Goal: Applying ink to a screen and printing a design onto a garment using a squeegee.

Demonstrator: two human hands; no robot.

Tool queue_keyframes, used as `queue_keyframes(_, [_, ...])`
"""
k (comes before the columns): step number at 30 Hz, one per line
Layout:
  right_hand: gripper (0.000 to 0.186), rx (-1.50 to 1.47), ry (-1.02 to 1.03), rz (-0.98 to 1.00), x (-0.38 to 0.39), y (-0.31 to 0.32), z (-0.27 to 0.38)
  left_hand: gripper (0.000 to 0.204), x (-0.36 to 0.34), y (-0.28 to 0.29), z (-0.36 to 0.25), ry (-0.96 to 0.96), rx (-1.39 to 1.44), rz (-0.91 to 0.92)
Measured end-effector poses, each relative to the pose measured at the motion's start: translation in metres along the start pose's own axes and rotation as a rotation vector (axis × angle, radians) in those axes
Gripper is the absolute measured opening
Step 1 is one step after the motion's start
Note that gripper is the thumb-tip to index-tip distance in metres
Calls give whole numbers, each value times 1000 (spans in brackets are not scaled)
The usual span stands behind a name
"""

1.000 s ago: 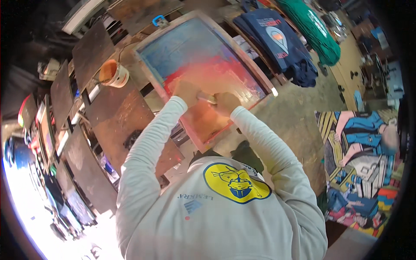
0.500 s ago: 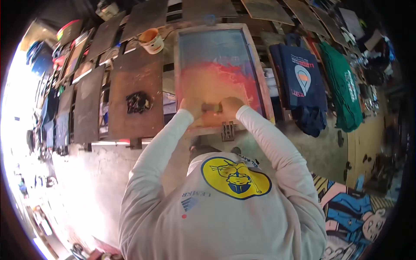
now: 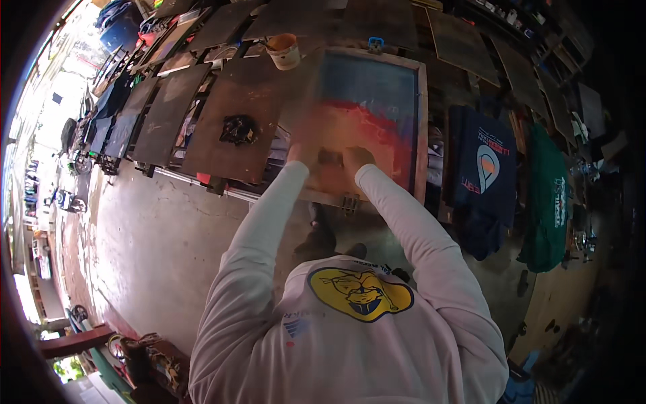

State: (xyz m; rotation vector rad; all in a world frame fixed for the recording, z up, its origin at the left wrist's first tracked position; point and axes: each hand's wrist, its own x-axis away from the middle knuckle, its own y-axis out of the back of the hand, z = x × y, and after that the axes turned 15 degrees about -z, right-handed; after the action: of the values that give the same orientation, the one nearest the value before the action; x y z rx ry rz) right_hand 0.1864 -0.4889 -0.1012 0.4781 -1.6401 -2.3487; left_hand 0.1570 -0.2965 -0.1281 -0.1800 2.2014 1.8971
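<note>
red paint point(image 3: 377, 121) edges an orange patch point(image 3: 336, 126) on the blue mesh point(image 3: 363, 77) of the wooden frame point(image 3: 422, 128) in front of you. compared with a second ago, your hands sit closer to the frame's near end, the view has turned so that the frame lies a little right of centre, and everything looks dimmer. the dark block point(image 3: 330, 157) is between your two hands, over the orange patch, so the work now seems to be at the near part of the mesh. your right hand point(image 3: 359, 159) looks curled in a firm grip on the block's right end; your left hand point(image 3: 300, 145) is smeared by blur, and i cannot tell whether its grip is closed or loose. both arms reach forward and angle inward, the white sleeves point(image 3: 410, 215) pulled down to the wrists. a bucket point(image 3: 283, 52) stands beyond your left hand, and a black bundle point(image 3: 239, 129) lies on the worktop point(image 3: 256, 81) to its left.
</note>
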Motion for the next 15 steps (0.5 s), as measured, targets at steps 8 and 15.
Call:
queue_keyframes(8, [30,-57,-16,53,-2,16,-1,37,-14,12,-3,53,30,199])
queue_keyframes(15, [36,-45,49,77,22,4,-2,37,22,-5,-2,-53,35,-68])
